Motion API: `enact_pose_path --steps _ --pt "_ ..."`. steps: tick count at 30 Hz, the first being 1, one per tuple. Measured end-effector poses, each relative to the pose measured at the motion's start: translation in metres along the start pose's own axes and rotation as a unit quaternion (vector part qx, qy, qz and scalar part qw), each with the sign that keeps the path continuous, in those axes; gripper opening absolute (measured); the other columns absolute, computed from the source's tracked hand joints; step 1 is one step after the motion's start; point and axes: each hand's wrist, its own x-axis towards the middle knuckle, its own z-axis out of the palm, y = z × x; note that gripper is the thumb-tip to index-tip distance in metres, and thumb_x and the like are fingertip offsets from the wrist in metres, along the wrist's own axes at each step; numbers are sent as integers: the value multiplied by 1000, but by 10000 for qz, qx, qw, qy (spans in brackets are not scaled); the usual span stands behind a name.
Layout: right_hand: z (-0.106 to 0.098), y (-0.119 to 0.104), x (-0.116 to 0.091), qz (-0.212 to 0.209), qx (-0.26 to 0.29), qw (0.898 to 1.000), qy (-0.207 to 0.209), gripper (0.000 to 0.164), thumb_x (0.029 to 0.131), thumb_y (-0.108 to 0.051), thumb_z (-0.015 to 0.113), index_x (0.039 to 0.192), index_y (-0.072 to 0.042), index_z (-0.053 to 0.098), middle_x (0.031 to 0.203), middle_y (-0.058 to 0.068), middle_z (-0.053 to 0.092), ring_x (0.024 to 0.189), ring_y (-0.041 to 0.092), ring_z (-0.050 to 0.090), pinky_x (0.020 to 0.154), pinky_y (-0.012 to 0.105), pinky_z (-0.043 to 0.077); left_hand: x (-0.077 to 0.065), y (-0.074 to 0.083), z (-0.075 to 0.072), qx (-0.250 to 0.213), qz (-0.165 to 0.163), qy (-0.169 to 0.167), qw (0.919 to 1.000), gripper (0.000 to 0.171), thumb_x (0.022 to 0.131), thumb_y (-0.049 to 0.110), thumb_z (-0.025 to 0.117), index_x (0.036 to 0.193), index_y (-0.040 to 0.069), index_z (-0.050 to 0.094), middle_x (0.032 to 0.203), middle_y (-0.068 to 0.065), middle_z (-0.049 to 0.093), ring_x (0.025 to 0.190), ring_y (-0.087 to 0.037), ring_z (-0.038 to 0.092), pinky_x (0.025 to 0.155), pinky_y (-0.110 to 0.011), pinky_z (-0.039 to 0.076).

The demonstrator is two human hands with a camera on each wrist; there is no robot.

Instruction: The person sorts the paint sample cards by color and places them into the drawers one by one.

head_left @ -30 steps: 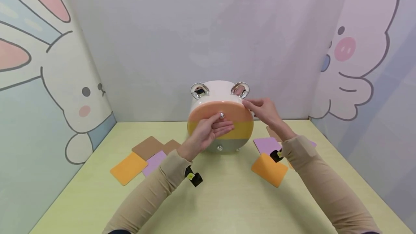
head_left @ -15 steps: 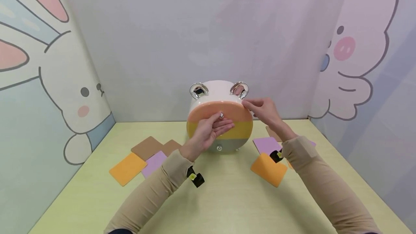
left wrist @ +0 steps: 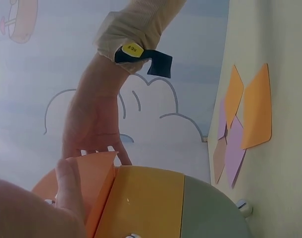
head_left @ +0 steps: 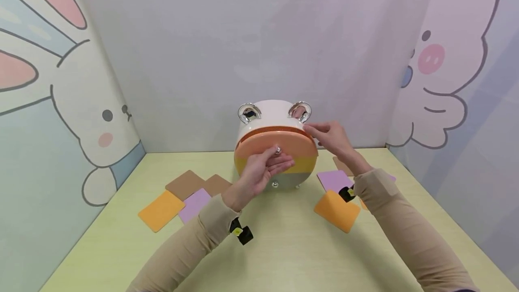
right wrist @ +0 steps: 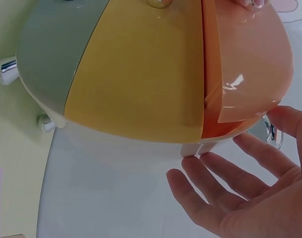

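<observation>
A small rounded white drawer box [head_left: 273,112] with silver ear-shaped ornaments stands at the back of the table. Its front has an orange drawer [head_left: 257,141] on top, a yellow drawer [right wrist: 141,74] in the middle and a grey-green drawer [head_left: 293,179] at the bottom. My left hand [head_left: 259,172] pinches the silver knob [head_left: 278,151] of the orange drawer, which juts out slightly, with a gap along its top. My right hand [head_left: 332,139] rests against the box's upper right side, thumb close to the front rim and fingers spread loosely along the side in the right wrist view.
Left of the box lie an orange card [head_left: 162,211], brown cards [head_left: 184,185] and a purple card [head_left: 194,205]. More cards lie to the right, among them an orange card [head_left: 337,211] and a purple card [head_left: 333,179]. Cartoon-printed walls enclose the table [head_left: 284,247].
The orange drawer was flush with the front in both earlier frames and now sticks out a little. My left hand has moved slightly toward me with the knob; my right hand stays at the box.
</observation>
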Motion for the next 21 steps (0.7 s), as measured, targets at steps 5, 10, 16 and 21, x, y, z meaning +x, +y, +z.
enact_pose_path --steps 5,10,16,21 --pt "-1 1 0 85 -38 10000 14 57 90 -53 60 127 -9 64 122 13 68 102 25 62 74 29 56 -9 -3 2 108 22 -101 9999 25 99 21 54 112 0 59 90 -11 74 86 -24 74 86 -34 57" --pt "0 1 1 113 -50 9999 0 59 90 -54 60 127 -9 64 123 13 67 104 27 61 73 26 56 -19 -7 4 277 35 -124 9995 27 99 22 54 115 -1 58 90 -10 74 87 -24 74 87 -36 57" --pt "0 2 2 141 -36 9999 -14 61 89 -56 59 128 -9 63 122 14 67 104 27 61 72 24 54 -29 -9 7 416 95 -258 9988 30 101 21 51 117 -3 56 89 -8 74 87 -22 74 91 -38 55" --pt "0 1 2 125 -26 9999 -45 61 89 -55 59 128 -9 63 123 14 67 106 28 61 77 32 57 -35 -10 8 399 178 -306 9986 28 100 20 52 116 -3 55 88 -7 74 85 -21 74 88 -37 56"
